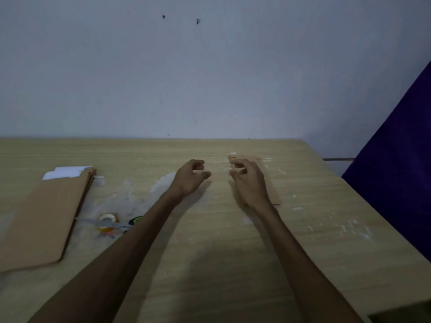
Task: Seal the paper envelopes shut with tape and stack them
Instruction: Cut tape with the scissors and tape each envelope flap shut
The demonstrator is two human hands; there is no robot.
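Fingers [198,164] of the left hand [190,178] hang loosely curled, holding nothing; the right hand [248,183] hovers the same way, empty, over a flat brown paper envelope [271,190] on the pale wood-grain desk [210,252]. A stack of brown paper envelopes [44,215] lies far left, beside a clear tape roll [107,221]. Risk: the tape lies well away from both hands, and reaching across could nudge the stack askew.

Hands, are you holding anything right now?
Nothing. The left hand and right hand hover with loosely curled fingers; the right is over a brown envelope.
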